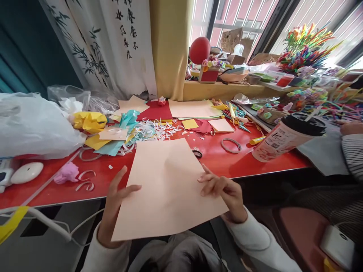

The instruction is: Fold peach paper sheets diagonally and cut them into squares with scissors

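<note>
A plain sheet of peach paper (167,181) is held up in front of me, over the near edge of the red table (215,166). My left hand (116,200) grips its left edge, thumb on top and the other fingers partly hidden behind. At the right side my right hand (224,192) holds the sheet, several fingertips lying on its upper face. Just past the far edge of the sheet lie white and pale paper shreds (153,128), and a dark ring-shaped band (197,153) sits by its far right side.
A white plastic bag (36,124) and yellow crumpled paper (90,121) are on the left. A drink cup (283,139) stands at right, near a grey ring (231,145). Scissors (241,122) lie farther back. At the right edge is another person's striped sleeve (353,151).
</note>
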A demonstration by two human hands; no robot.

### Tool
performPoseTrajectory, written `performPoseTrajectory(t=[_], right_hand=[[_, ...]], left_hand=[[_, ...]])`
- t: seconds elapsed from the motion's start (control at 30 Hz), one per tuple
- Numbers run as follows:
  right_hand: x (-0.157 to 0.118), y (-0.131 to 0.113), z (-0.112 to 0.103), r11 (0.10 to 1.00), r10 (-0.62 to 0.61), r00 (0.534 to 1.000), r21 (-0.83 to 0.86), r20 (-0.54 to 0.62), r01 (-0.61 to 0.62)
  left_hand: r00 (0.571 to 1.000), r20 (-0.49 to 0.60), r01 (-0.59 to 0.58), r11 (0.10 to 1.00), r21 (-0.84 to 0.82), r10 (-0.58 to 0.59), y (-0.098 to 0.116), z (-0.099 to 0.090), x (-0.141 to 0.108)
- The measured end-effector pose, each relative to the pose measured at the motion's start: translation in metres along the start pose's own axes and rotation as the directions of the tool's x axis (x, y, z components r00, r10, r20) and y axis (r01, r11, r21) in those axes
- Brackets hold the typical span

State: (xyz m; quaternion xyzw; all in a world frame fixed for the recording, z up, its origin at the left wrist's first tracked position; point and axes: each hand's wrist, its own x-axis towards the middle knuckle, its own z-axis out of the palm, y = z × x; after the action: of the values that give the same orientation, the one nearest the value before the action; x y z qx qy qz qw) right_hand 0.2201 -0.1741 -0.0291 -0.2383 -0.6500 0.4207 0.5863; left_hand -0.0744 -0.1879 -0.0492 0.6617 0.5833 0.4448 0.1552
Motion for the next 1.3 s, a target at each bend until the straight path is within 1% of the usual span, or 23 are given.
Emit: performPoseTrajectory(t=[0.03, 0.07, 0.1, 0.17, 0.27, 0.33, 0.4, 0.5, 0.6, 0.7, 0.77, 0.83, 0.9, 0.97, 1.0, 1.03, 1.07, 1.1, 1.13, 1.17, 1.2, 1.23, 1.3], right_hand=[[-0.006, 0.005, -0.001, 1.000, 0.019, 1.000, -0.002, 0.019, -0.019], [-0.011, 0.007, -0.003, 0.999, 0.039, 0.998, -0.025, 0.050, -0.038], [-0.013, 0.008, -0.006, 0.996, 0.064, 0.995, -0.070, 0.080, -0.058], [-0.013, 0.008, -0.015, 0.971, 0.121, 0.987, -0.218, 0.106, -0.096], [0.002, 0.012, -0.028, 0.872, 0.171, 0.983, -0.475, 0.070, -0.117], [0.017, 0.022, -0.034, 0.785, 0.152, 0.982, -0.617, 0.111, -0.052], [0.030, 0.036, -0.037, 0.664, 0.143, 0.973, -0.747, 0.182, 0.042], [0.038, 0.054, -0.037, 0.453, 0.158, 0.963, -0.883, 0.218, 0.126], [0.032, 0.058, -0.039, 0.327, 0.150, 0.976, -0.939, 0.159, 0.102], [0.023, 0.055, -0.048, 0.266, 0.128, 0.990, -0.964, 0.058, 0.022], [0.020, 0.054, -0.057, 0.240, 0.116, 0.993, -0.970, 0.001, -0.027], [0.021, 0.057, -0.067, 0.227, 0.103, 0.994, -0.973, -0.029, -0.051], [0.025, 0.061, -0.076, 0.232, 0.096, 0.995, -0.971, -0.038, -0.059], [0.031, 0.063, -0.081, 0.246, 0.084, 0.995, -0.967, -0.044, -0.063], [0.033, 0.062, -0.081, 0.256, 0.062, 0.997, -0.965, -0.052, -0.066], [0.035, 0.058, -0.079, 0.272, 0.026, 0.997, -0.960, -0.066, -0.070], [0.035, 0.052, -0.074, 0.301, -0.019, 0.996, -0.951, -0.082, -0.073], [0.034, 0.044, -0.068, 0.340, -0.062, 0.994, -0.938, -0.095, -0.068], [0.030, 0.034, -0.060, 0.392, -0.097, 0.990, -0.918, -0.102, -0.056], [0.025, 0.023, -0.051, 0.448, -0.102, 0.992, -0.894, -0.076, -0.023], [0.018, 0.011, -0.041, 0.492, -0.079, 0.997, -0.870, -0.008, 0.032], [0.009, 0.001, -0.032, 0.517, -0.049, 0.993, -0.848, 0.104, 0.115], [-0.009, -0.015, -0.014, 0.529, -0.021, 0.953, -0.805, 0.303, 0.268]], left_hand=[[0.994, 0.050, -0.095, 0.990, -0.100, 0.101, 0.001, -0.004, -0.007], [0.979, 0.093, -0.159, 0.969, -0.192, 0.179, 0.002, -0.007, -0.013], [0.969, 0.130, -0.174, 0.953, -0.247, 0.210, 0.003, -0.009, -0.017], [0.952, 0.207, -0.164, 0.948, -0.271, 0.224, 0.003, -0.014, -0.021], [0.938, 0.268, -0.151, 0.954, -0.259, 0.221, -0.001, -0.019, -0.019], [0.951, 0.256, -0.107, 0.964, -0.243, 0.170, -0.003, -0.022, -0.017], [0.970, 0.216, -0.063, 0.973, -0.224, 0.112, -0.001, -0.026, -0.015], [0.971, 0.196, -0.092, 0.973, -0.209, 0.134, 0.005, -0.032, -0.013], [0.963, 0.178, -0.164, 0.963, -0.213, 0.203, 0.013, -0.034, -0.013], [0.986, 0.064, -0.134, 0.964, -0.230, 0.153, 0.017, -0.027, -0.015], [0.989, 0.000, -0.146, 0.967, -0.210, 0.149, 0.017, -0.021, -0.015], [0.968, -0.004, -0.250, 0.962, -0.108, 0.251, 0.013, -0.017, -0.011], [0.925, 0.008, -0.379, 0.925, 0.041, 0.379, 0.011, -0.017, -0.002], [0.904, 0.018, -0.426, 0.895, 0.131, 0.427, 0.012, -0.016, 0.012], [0.912, 0.026, -0.408, 0.902, 0.138, 0.409, 0.016, -0.015, 0.021], [0.933, 0.041, -0.360, 0.923, 0.135, 0.357, 0.020, -0.013, 0.030], [0.949, 0.086, -0.314, 0.938, 0.150, 0.304, 0.026, -0.008, 0.040], [0.956, 0.137, -0.281, 0.943, 0.178, 0.259, 0.032, -0.003, 0.051], [0.953, 0.214, -0.262, 0.938, 0.227, 0.215, 0.037, 0.004, 0.063], [0.942, 0.292, -0.249, 0.926, 0.283, 0.164, 0.043, 0.012, 0.074], [0.921, 0.371, -0.250, 0.911, 0.327, 0.119, 0.047, 0.021, 0.085], [0.902, 0.424, -0.254, 0.892, 0.374, 0.079, 0.051, 0.030, 0.095], [0.849, 0.529, -0.264, 0.863, 0.431, -0.005, 0.054, 0.048, 0.110]])
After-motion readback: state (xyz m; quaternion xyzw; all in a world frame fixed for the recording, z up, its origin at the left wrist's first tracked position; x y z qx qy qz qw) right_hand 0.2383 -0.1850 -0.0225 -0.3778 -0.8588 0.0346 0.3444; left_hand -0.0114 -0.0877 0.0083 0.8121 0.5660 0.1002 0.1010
